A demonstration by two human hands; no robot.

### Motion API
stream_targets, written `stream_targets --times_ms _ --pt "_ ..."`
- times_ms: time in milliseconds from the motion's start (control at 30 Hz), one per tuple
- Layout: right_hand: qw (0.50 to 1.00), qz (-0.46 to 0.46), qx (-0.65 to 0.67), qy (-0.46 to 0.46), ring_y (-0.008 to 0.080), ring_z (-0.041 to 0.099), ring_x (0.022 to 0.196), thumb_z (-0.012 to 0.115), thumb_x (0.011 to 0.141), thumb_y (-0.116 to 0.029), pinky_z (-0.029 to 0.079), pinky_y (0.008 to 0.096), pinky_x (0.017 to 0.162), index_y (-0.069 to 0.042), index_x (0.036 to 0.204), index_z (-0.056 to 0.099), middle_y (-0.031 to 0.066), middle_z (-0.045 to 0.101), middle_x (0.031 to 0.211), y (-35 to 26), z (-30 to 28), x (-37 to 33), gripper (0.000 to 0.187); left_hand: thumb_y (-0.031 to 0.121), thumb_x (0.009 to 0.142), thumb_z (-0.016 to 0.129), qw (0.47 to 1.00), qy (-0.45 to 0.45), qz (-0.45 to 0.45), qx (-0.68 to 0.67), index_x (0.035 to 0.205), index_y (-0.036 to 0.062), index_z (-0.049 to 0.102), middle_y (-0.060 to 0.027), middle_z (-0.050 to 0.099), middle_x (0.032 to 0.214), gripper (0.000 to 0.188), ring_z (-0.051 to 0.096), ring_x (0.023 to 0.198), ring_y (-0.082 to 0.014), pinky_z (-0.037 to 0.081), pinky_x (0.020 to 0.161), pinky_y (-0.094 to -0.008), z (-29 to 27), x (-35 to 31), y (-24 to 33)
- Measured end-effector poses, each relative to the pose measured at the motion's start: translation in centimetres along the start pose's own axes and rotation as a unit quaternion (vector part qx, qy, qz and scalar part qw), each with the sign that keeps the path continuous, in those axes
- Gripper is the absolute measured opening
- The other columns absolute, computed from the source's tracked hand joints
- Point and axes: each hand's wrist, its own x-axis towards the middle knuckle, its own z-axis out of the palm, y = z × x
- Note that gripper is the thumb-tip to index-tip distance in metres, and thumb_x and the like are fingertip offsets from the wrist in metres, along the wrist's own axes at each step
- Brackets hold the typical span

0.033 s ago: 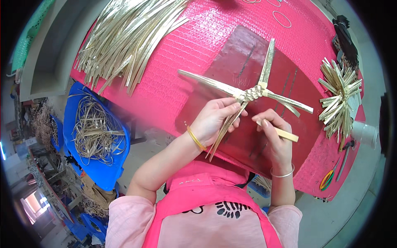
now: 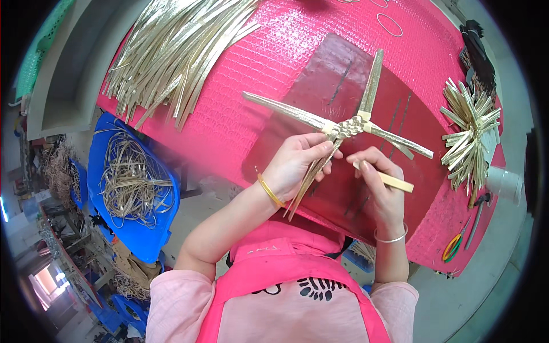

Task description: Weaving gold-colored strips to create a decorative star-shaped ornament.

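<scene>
My left hand [image 2: 297, 163] is closed around the lower bundle of gold strips [image 2: 306, 191], thumb on top. This bundle is one arm of a cross-shaped woven piece [image 2: 347, 128], with a small plaited knot at its middle. Its other strip arms stick out left, up and to the right, with pale yellow bands around their bases. To the right of the held bundle, my right hand [image 2: 382, 177] pinches a short, flat, pale yellow strip [image 2: 398, 183]. The strip's inner end lies at the fingertips, apart from the bundle. Both hands are over a dark red mat [image 2: 417, 188].
A pile of gold strips [image 2: 183, 51] lies at the far left of the pink-covered table [image 2: 240, 68]. Tied gold bundles [image 2: 472, 134] and orange-and-green-handled scissors [image 2: 453, 247] lie on the right. A blue container [image 2: 151, 234] of tangled strips stands beside the table at left.
The woven piece has tilted very slightly, its upper arm shifting a little up and right. Both hands keep their grips.
</scene>
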Motion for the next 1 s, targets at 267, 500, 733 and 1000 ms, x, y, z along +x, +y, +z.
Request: stream_targets --times_ms 267,500,733,1000 --pt "0.999 -0.013 0.035 0.029 0.0042 0.045 0.069 0.054 0.075 -0.004 0.037 0.0177 0.064 -0.003 0.12 0.039 -0.001 0.048 0.072 0.7 1.5 1.2 0.047 0.012 0.083 0.047 0.998 0.014 0.037 0.042 0.092 -0.0023 0.054 -0.0047 0.056 0.075 0.018 0.051 0.057 -0.0068 0.041 0.048 -0.018 0.5 -0.7 -0.2" --pt "0.994 -0.017 0.093 0.053 0.0044 0.048 0.07 0.056 0.075 -0.002 0.038 0.0165 0.064 -0.001 0.114 0.042 -0.0005 0.05 0.073 0.8 1.7 1.4 0.042 0.012 0.083 0.046 0.998 -0.029 0.047 0.018 0.101 -0.0064 0.05 -0.0114 0.058 0.088 0.026 0.056 0.073 -0.0128 0.045 0.063 -0.0221 0.2 -1.5 0.4" --pt "0.993 -0.015 0.105 0.054 0.0052 0.05 0.069 0.058 0.073 -0.002 0.04 0.0168 0.063 0.0 0.103 0.045 0.0018 0.053 0.075 0.7 2.1 1.3 0.032 0.007 0.081 0.048 0.999 0.001 0.051 -0.001 0.102 -0.008 0.048 -0.0134 0.057 0.093 0.026 0.057 0.078 -0.0168 0.047 0.068 -0.0263 0.2 -1.5 0.1" --pt "0.995 -0.032 0.069 0.069 0.0057 0.051 0.066 0.058 0.073 0.0 0.042 0.0164 0.06 -0.002 0.095 0.041 0.0035 0.053 0.07 0.9 3.0 1.8 0.028 0.008 0.083 0.044 0.99 0.0 0.131 0.051 0.099 -0.0071 0.052 -0.0081 0.057 0.089 0.023 0.054 0.076 -0.0107 0.045 0.071 -0.0221 0.3 -1.4 -0.9"
